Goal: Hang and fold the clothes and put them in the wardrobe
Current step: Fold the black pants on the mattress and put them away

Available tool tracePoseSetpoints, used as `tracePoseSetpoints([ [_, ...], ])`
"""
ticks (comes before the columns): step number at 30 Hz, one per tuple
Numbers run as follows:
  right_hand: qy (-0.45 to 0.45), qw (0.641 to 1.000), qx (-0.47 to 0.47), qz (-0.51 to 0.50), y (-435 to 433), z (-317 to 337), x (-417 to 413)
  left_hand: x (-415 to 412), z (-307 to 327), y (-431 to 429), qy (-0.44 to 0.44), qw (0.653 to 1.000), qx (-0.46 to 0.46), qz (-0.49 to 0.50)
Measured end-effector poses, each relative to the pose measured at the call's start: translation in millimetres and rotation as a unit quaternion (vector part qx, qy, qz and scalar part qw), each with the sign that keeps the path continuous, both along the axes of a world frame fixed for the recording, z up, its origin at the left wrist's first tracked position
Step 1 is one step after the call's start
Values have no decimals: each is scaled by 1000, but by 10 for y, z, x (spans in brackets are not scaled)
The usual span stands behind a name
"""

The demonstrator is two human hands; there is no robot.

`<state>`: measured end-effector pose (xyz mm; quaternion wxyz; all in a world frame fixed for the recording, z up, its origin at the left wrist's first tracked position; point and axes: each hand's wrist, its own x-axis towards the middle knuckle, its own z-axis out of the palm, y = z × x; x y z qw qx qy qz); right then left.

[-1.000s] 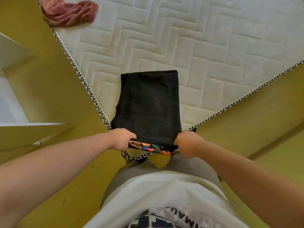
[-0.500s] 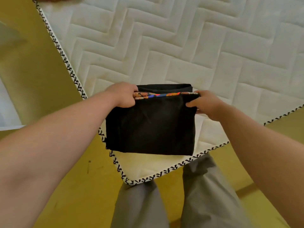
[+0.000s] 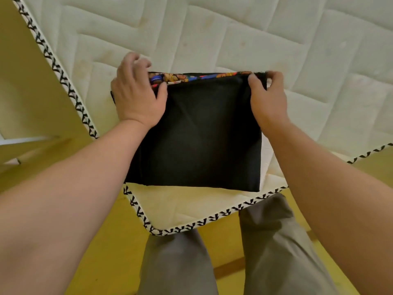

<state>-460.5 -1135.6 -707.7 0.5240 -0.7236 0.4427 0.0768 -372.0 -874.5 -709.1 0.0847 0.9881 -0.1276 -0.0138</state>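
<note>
The black garment (image 3: 202, 135) lies folded small on the mattress (image 3: 212, 28) corner. The right hand (image 3: 266, 99) pinches its far edge. The left hand (image 3: 137, 94) rests there too; I cannot tell if it grips. Putting it away is left.

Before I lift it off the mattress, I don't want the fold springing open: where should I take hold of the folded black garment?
Likely the far corners of the folded black garment, coming in from left and right: the loose layers with the colourful trim meet there, while the near edge is a closed fold. Pinch all layers.
</note>
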Motion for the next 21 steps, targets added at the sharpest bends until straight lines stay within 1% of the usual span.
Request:
tracePoseSetpoints([
  [1, -16, 999, -27, 21, 14, 18, -9, -16, 0, 53, 4, 999, -10, 45],
  [2, -35, 996, -56, 53, 21, 28, -12, -33, -4, 119, 11, 997, -19, 68],
  [3, -50, 991, -80, 91, 25, 35, -14, -56, -8, 193, 20, 998, -24, 60],
  [5, -47, 982, -102, 155, 5, 25, -4, -90, 4, 358, 37, 999, -18, -21],
  [8, -11, 975, -100, 196, -100, -19, 43, 49, 60, 504, 41, 988, 24, -147],
  [10, 7, 974, -95, 206, -168, -20, 95, 219, 79, 503, 48, 980, 26, -190],
  [11, 15, 974, -95, 207, -190, -17, 125, 304, 81, 475, 68, 978, 20, -198],
  [14, 39, 968, -127, 213, -209, -23, 198, 512, 38, 333, 139, 973, 24, -181],
  [16, 46, 962, -163, 214, -186, -50, 208, 609, 4, 236, 151, 975, 24, -164],
  [18, 49, 963, -187, 190, -131, -66, 201, 652, -29, 126, 147, 979, 32, -139],
  [19, 53, 959, -214, 176, -88, -65, 198, 633, -40, 54, 135, 982, 51, -122],
  [21, 54, 936, -315, 147, 40, -45, 193, 510, -39, -132, 84, 988, 108, -71],
])
